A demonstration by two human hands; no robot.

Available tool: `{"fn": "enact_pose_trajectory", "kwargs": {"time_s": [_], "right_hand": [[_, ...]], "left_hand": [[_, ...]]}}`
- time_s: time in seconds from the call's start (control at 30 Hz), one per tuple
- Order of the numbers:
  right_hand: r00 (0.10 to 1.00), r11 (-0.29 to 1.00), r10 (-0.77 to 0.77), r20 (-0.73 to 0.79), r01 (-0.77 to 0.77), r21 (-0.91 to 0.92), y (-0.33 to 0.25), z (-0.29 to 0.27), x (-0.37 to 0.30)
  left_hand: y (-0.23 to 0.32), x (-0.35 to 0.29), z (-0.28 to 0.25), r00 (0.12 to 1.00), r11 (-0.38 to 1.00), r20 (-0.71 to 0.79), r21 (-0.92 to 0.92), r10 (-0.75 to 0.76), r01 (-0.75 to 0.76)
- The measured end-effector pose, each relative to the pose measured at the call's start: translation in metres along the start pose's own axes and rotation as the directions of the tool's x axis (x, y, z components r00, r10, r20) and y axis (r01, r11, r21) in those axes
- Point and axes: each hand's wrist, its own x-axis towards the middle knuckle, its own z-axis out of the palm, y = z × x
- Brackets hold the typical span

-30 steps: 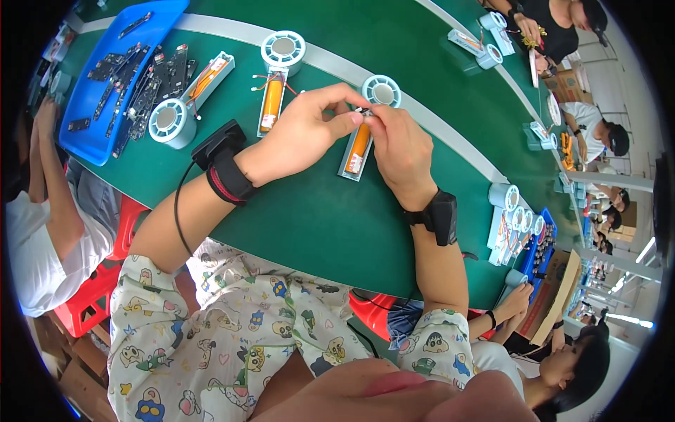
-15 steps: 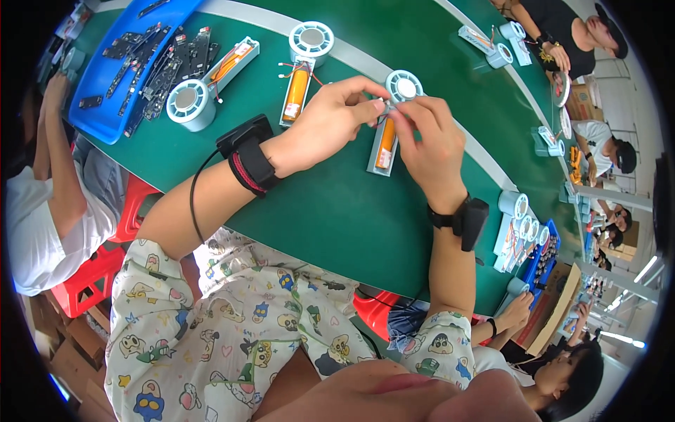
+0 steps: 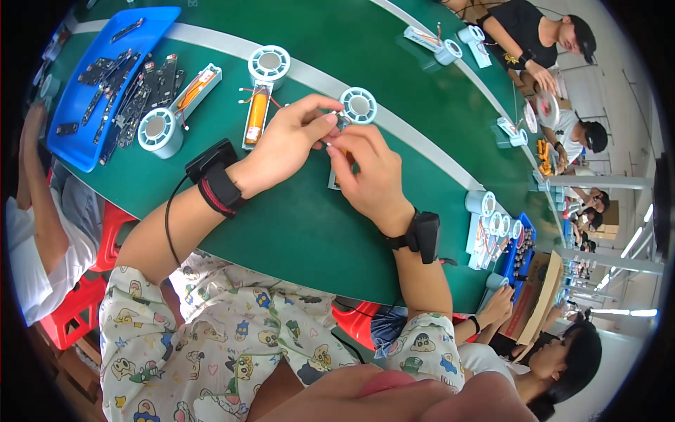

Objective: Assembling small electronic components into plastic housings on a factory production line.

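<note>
My left hand (image 3: 287,141) and my right hand (image 3: 373,172) meet in front of a pale blue handheld-fan part (image 3: 358,106) with a round head. Both are closed in a fingertip pinch. Between the right thumb and finger is a thin wire with a small white end (image 3: 329,144). What the left fingertips grip is too small to make out. My hands mostly cover this part's handle and battery. Left of it lies a similar fan part (image 3: 269,65) with an orange battery (image 3: 257,112) and loose red wires. A third fan part (image 3: 160,132) lies farther left.
A blue tray (image 3: 74,151) of dark circuit boards stands at the far left, more boards beside it. Several fan parts (image 3: 481,204) and another blue tray (image 3: 524,239) are at the right. A pale strip (image 3: 415,141) crosses the green table (image 3: 302,232). Co-workers sit around.
The whole view has shifted, so the table things appear farther left. My right hand has come lower against the fan part and now covers most of its battery; both hands remain pinched.
</note>
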Motion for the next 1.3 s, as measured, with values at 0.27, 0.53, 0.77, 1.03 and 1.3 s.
{"fn": "enact_pose_trajectory", "kwargs": {"time_s": [0.27, 0.53, 0.77, 1.03, 1.3], "right_hand": [[0.825, 0.692, 0.565, -0.009, -0.468, 0.550, 0.017, -0.009, 0.005], [0.972, 0.963, 0.235, 0.018, -0.235, 0.132, 0.027, -0.007, 0.006], [0.970, 0.961, 0.232, 0.077, -0.241, 0.135, 0.026, -0.010, 0.005], [0.974, 0.959, 0.214, 0.072, -0.223, 0.175, 0.028, -0.012, 0.005], [0.985, 0.986, 0.147, 0.086, -0.153, 0.070, 0.030, -0.018, 0.004]], "left_hand": [[-0.011, -0.004, 0.013, 0.971, 0.937, -0.030, 0.272, 0.236, -0.219], [-0.009, -0.002, 0.009, 0.959, 0.918, 0.031, 0.283, 0.282, -0.279], [-0.011, -0.001, 0.005, 0.944, 0.890, 0.050, 0.321, 0.325, -0.323], [-0.006, -0.002, 0.006, 0.950, 0.885, 0.064, 0.349, 0.305, -0.307], [-0.006, 0.000, 0.007, 0.945, 0.894, 0.056, 0.309, 0.323, -0.324]]}}
